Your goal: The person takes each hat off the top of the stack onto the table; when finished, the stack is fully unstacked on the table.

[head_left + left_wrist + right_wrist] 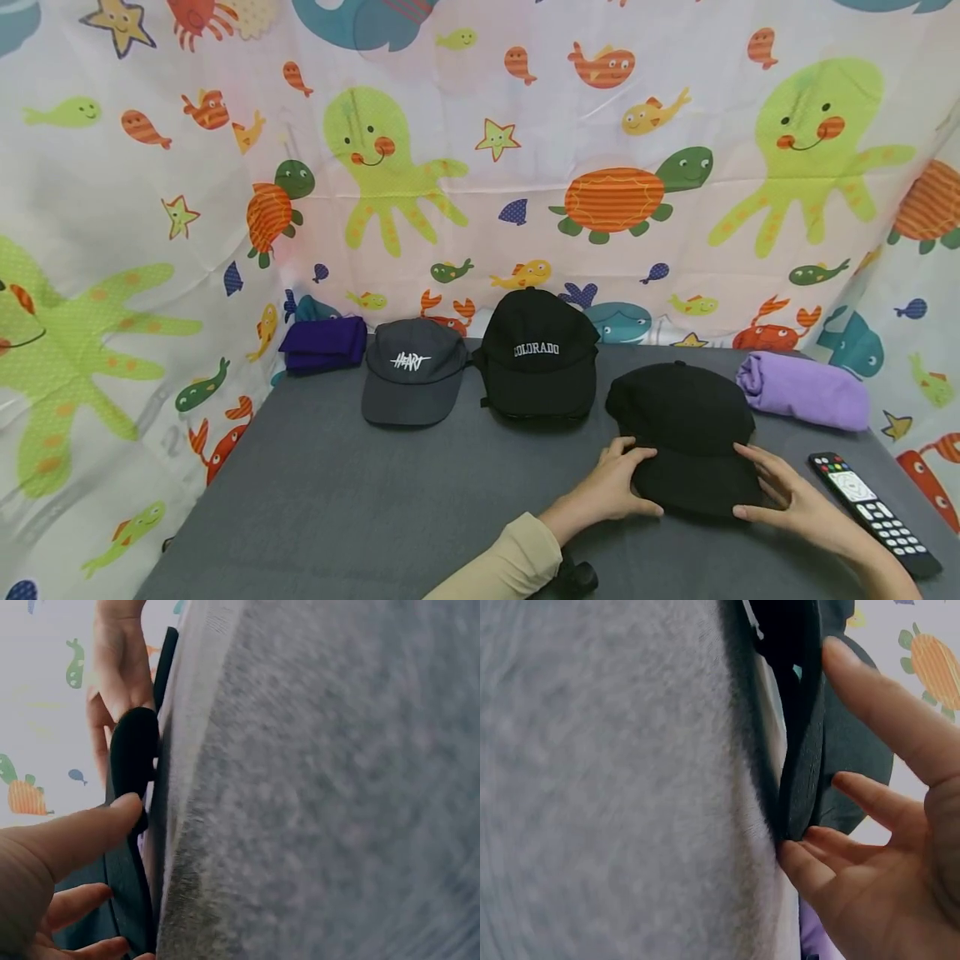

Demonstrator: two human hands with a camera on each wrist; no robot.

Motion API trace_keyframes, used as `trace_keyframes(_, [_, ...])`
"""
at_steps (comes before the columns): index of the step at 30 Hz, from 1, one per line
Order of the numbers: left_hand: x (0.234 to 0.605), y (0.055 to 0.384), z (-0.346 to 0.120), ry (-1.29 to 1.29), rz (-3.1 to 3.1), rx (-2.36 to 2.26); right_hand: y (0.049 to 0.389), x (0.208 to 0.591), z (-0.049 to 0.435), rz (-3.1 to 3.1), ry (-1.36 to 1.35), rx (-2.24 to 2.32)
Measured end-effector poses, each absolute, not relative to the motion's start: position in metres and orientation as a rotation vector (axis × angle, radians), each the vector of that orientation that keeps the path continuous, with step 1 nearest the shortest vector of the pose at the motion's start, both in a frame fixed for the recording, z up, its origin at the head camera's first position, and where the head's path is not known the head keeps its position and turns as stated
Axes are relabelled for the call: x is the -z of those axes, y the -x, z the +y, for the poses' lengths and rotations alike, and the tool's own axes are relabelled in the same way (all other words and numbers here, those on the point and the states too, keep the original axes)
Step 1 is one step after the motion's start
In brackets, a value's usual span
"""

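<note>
So the plain black cap (pixel 678 417) sits toward the right side of the worktop (pixel 360 508), brim (pixel 697 483) facing the person, with the left hand (pixel 606 485) on one side of it and the right hand (pixel 802 500) on the other. The fingers (pixel 870 796) on both hands are spread and mostly straight, touching the cap's edges rather than curled tight round it. Can't tell how hard they press.

My guess at the main risk: uneven pressure. If one hand pushes more than the other, the cap probably twists and the brim ends up pointing off to one side. Squeeze too much and I'd expect the brim to bow or the soft crown to crease.

Neighbours matter too. The COLORADO cap (pixel 538 367) is just beside the crown, so a shove to the left could nudge it. The rolled lavender cloth (pixel 806 390) is right behind the other side; can't tell if it's touching, but pushing back that way might loosen the roll. And the right forearm is super close to the remote (pixel 873 512), so a careless elbow swing could knock it askew.
</note>
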State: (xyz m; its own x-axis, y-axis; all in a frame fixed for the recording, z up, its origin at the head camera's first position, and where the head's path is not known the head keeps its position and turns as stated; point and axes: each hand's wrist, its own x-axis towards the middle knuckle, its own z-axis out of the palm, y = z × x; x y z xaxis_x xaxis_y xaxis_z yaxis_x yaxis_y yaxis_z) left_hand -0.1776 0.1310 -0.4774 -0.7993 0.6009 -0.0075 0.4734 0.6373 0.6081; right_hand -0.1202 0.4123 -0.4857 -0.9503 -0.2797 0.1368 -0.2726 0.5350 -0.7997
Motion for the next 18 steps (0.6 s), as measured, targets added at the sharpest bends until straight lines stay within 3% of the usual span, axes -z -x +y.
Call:
trace_keyframes(5, [0.478, 0.179, 0.132, -0.919, 2.717, -0.842, 0.12, 0.491, 0.411, 2.725, 0.641, 1.42])
trace_keyframes(18, [0.479, 0.194, 0.136, -0.917, 2.755, -0.789, 0.131, 0.492, 0.414, 2.803, 0.571, 1.331])
